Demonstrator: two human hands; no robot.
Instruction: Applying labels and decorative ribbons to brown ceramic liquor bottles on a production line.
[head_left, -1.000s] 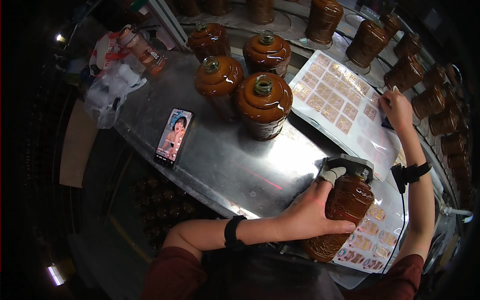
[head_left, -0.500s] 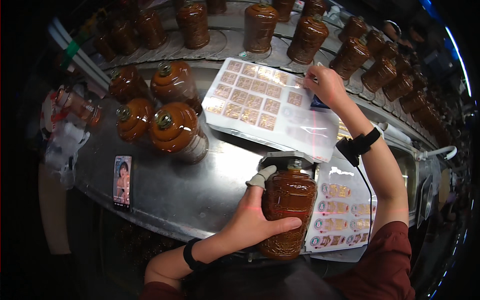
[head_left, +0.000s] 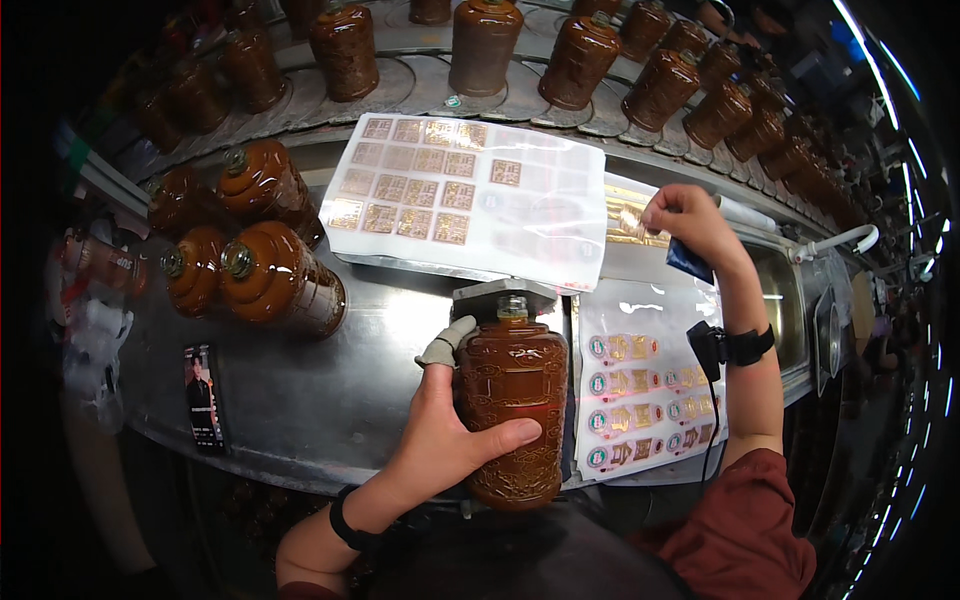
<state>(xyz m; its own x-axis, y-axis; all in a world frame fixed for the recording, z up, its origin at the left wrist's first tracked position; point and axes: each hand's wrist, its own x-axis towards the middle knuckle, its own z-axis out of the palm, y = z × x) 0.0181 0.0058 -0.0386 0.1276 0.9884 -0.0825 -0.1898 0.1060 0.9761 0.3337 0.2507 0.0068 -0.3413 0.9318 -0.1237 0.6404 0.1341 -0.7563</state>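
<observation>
My left hand [head_left: 445, 440] grips a brown embossed ceramic bottle [head_left: 512, 400] that lies on the steel bench, neck against a small grey block [head_left: 503, 297]. A grey cot covers my index fingertip. My right hand [head_left: 688, 222] is raised beyond the bottle, at the right edge of a clear sheet of square gold stickers [head_left: 455, 200], fingers pinched and holding a small dark blue thing [head_left: 690, 262]. Whether a sticker is between the fingertips I cannot tell. A second sheet with round and oblong labels [head_left: 640, 390] lies right of the bottle.
Several brown bottles lie in a cluster at the left [head_left: 270, 270]. A row of upright bottles [head_left: 590, 60] stands on the curved conveyor behind. A phone [head_left: 203, 395] rests near the bench's front edge. A steel sink [head_left: 780, 290] is at the right.
The view has swung, so everything sits further left and lower. My left hand keeps its hold on the bottle. My right hand has drawn back from the far sheet edge toward the bottle.
</observation>
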